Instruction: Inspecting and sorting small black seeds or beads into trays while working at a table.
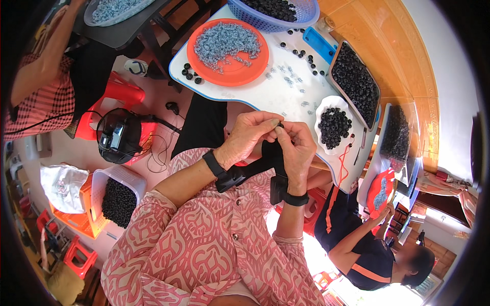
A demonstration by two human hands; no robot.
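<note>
My left hand [250,135] and my right hand [295,148] meet just in front of the white table [265,94], fingertips pinched together on a small black bead [278,126]. Both wrists wear black straps. An orange plate [204,61] heaped with small clear-blue pieces lies beyond my hands. A small white dish [322,109] full of black beads sits right of my right hand. Loose black beads and clear pieces are scattered on the table between them.
A blue basket [301,18] and a dark tray [375,109] hold more black beads. A white crate of beads [99,178] and a black fan [120,135] stand on the floor at left. One person sits at upper left, another at lower right.
</note>
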